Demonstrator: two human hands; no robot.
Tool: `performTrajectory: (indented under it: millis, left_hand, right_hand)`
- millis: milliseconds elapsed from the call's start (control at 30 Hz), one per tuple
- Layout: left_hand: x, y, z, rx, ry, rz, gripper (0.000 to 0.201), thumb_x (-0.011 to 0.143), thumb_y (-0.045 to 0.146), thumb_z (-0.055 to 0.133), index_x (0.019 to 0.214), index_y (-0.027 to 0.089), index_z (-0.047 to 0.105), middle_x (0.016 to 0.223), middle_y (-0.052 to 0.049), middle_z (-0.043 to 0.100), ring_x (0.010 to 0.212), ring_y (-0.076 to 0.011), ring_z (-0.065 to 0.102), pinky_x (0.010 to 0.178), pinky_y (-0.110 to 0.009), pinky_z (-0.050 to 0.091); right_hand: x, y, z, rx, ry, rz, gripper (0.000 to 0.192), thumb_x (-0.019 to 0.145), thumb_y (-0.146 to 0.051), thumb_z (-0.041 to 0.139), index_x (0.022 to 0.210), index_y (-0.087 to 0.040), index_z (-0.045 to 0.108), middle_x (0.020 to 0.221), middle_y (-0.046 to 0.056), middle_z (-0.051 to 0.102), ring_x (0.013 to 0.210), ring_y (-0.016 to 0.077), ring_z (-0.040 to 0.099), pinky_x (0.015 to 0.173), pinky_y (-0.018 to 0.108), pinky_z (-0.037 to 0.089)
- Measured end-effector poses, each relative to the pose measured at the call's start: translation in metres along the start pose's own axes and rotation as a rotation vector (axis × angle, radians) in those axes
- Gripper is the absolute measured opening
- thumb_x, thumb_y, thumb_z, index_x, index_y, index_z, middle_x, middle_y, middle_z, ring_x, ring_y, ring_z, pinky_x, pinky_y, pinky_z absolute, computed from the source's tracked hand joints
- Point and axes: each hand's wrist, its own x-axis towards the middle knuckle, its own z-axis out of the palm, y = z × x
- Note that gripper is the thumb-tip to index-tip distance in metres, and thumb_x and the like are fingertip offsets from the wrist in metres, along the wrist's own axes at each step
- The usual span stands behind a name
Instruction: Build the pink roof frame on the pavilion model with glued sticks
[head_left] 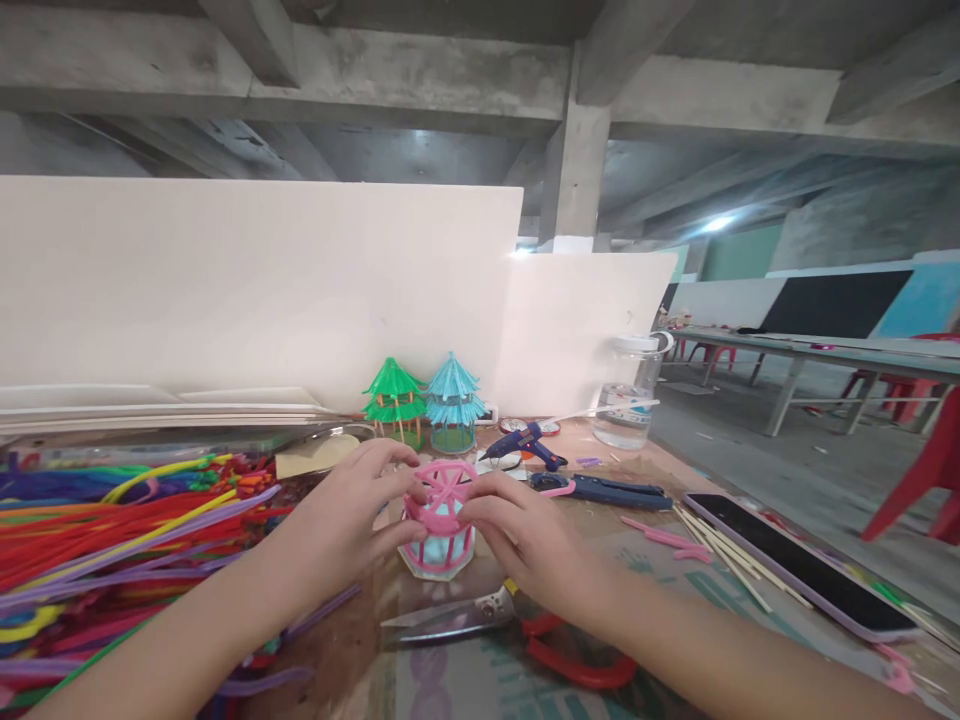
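from the head view, my left hand (341, 525) and right hand (529, 540) both pinch the pink wheel-shaped frame (442, 490) sitting on top of a small pink and blue model (437, 545) on the counter (480, 670). the walls look built; the roof is bare spokes, uncovered, unlike the finished green pavilion (392, 398) and blue pavilion (452, 400) behind the model. scissors (480, 615) lie just in front of it, pipe cleaners (112, 545) left of it, a glue gun (525, 442) behind and to its right.
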Motion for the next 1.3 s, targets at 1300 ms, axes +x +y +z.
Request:
performTrajectory:
  millis: [1300]
  left_hand:
    - [-0.006,0.017,0.038,0.055,0.109,-0.136,0.032,0.097,0.025,0.04,0.085,0.017,0.068,0.141,-0.018,0.054,0.127,-0.0311,0.056,0.1,-0.049,0.051]
  right_hand:
    - [0.001,-0.022,0.031,1.338,0.222,1.029,0.045,0.057,-0.052,0.088,0.07,-0.014,0.068,0.058,0.0,0.065,0.053,0.0104,0.056,0.056,0.024,0.042]
